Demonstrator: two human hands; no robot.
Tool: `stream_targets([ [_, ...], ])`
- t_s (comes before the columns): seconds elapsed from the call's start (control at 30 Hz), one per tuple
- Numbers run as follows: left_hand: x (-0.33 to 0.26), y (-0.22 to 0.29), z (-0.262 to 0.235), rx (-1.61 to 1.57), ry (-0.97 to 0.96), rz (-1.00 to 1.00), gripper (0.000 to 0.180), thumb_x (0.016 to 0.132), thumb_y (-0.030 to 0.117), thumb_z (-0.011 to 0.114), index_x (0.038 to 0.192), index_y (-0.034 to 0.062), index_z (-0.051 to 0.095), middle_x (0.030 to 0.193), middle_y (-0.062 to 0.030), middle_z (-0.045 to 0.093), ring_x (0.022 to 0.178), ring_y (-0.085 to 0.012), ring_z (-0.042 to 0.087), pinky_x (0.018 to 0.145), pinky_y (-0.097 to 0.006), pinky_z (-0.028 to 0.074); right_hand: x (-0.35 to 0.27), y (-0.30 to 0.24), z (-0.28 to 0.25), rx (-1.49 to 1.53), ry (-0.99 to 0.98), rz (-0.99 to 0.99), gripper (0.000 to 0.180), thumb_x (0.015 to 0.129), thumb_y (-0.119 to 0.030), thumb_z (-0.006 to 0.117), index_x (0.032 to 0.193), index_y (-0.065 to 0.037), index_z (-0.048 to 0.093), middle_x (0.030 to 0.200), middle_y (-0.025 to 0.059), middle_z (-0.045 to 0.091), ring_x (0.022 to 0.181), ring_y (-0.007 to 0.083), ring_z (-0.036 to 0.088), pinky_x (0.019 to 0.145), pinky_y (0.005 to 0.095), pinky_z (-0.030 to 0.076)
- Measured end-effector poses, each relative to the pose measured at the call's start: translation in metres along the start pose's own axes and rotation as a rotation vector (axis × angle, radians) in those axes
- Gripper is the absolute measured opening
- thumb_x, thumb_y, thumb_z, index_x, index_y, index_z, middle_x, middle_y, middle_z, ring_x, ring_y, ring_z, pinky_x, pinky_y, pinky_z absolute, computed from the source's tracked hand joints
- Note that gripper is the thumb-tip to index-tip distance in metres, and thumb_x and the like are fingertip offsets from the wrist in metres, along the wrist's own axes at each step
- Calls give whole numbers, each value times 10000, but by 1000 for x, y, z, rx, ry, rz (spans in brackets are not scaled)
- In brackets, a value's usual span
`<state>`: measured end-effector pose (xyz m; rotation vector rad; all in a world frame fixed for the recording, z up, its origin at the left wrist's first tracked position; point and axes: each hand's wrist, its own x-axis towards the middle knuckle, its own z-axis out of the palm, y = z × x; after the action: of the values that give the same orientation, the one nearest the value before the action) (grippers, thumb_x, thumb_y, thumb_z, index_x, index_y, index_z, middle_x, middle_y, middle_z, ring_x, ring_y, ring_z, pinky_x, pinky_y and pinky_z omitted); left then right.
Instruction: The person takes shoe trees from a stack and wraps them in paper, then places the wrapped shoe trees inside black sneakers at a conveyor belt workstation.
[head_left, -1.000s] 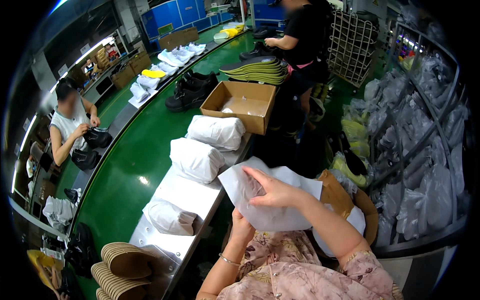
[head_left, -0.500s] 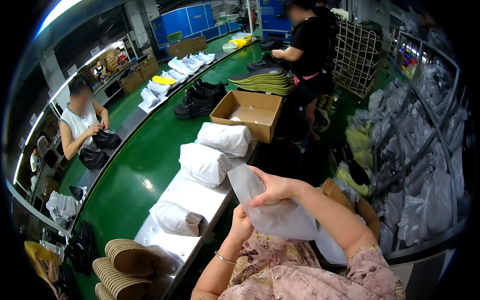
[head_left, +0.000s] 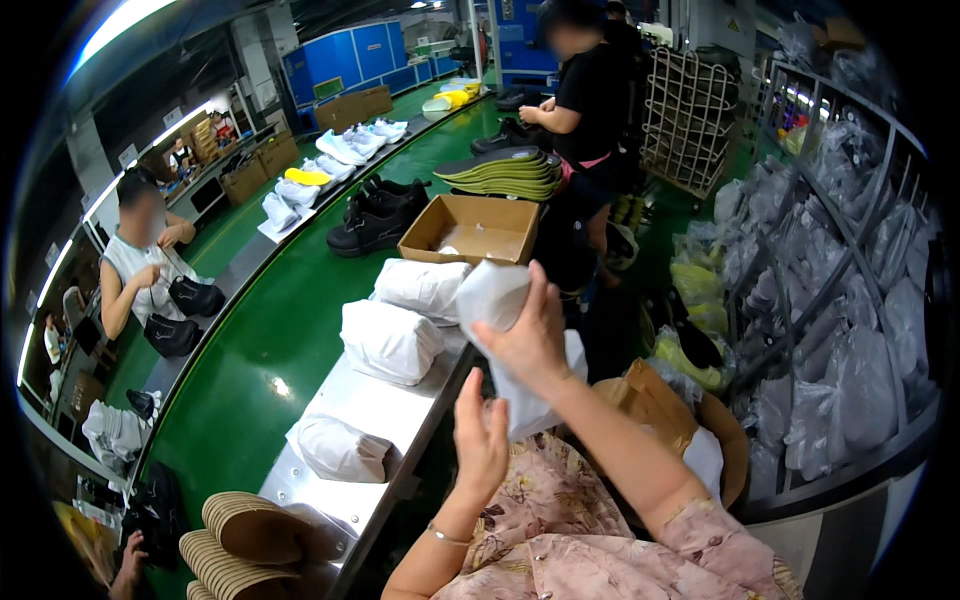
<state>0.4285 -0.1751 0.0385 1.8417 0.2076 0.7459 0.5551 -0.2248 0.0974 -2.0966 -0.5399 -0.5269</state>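
My right hand (head_left: 532, 338) is closed round a sheet of white wrapping paper (head_left: 492, 292), which is bunched at the top and hangs down behind the fingers. Just below and to the left, my left hand (head_left: 480, 432) is held up with its fingers stretched out and nothing in it. Beside both hands, on the metal ledge (head_left: 283, 480), lie white paper-wrapped bundles: a near one (head_left: 340, 446), a middle one (head_left: 388, 342) and a far one (head_left: 424, 288). What they contain is hidden.
Stacked tan insole-shaped pieces (head_left: 250, 528) stand at the near left. An open cardboard box (head_left: 470, 228), green-edged insoles (head_left: 505, 173) and black shoes (head_left: 375, 215) sit by the green conveyor (head_left: 240, 350). Bagged items fill a metal rack (head_left: 850, 230) at right. Co-workers stand across and ahead.
My left hand has let go of the white paper and opened. My right hand has lifted the paper slightly, and it is now more bunched. The view has shifted a little.
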Motion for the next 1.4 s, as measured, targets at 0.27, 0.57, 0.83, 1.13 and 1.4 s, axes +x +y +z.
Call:
stream_targets([
  [0.27, 11, -33, -5, -686, -2, -186, 731, 802, 281, 668, 1332, -8, 256, 1294, -111, 386, 1162, -200, 423, 965, -322, 358, -28, -14, -26, 664, -450, -35, 473, 861, -305, 594, 1194, 6, 469, 1098, 97, 544, 1031, 162, 502, 881, 283, 398],
  [0.57, 8, -21, -20, -1129, -129, -427, 908, 748, 640, 556, 1329, -11, 303, 1282, -140, 454, 1167, -269, 464, 988, -385, 379, -65, 28, -13, 1325, -571, 559, 261, 954, -288, 442, 951, -48, 543, 875, -15, 533, 812, 57, 472, 735, 202, 395],
  [0.83, 18, -9, -10, -1221, -62, -566, 941, 757, 700, 476, 1367, 20, 249, 1330, -145, 406, 1195, -274, 438, 1007, -378, 364, -65, 19, 4, 1328, -368, 680, 293, 958, -286, 427, 967, -19, 546, 901, 21, 559, 831, 84, 503, 762, 234, 418],
  [1.13, 18, -2, -9, -1333, -120, -558, 832, 778, 623, 536, 1336, 44, 321, 1280, -112, 462, 1134, -264, 489, 967, -397, 406, -48, 37, 11, 503, -317, 150, 374, 933, -327, 441, 1145, -29, 520, 1246, 169, 433, 1116, 303, 431, 954, 333, 349],
  [1.4, 44, 9, -23, -1022, 48, -379, 580, 843, 470, 558, 1160, -8, 470, 1084, -118, 567, 968, -229, 574, 859, -366, 475, -68, -2, -42, 1080, -712, 266, 712, 722, -289, 724, 1250, 9, 351, 1136, 116, 509, 1061, 186, 487, 903, 313, 391],
])
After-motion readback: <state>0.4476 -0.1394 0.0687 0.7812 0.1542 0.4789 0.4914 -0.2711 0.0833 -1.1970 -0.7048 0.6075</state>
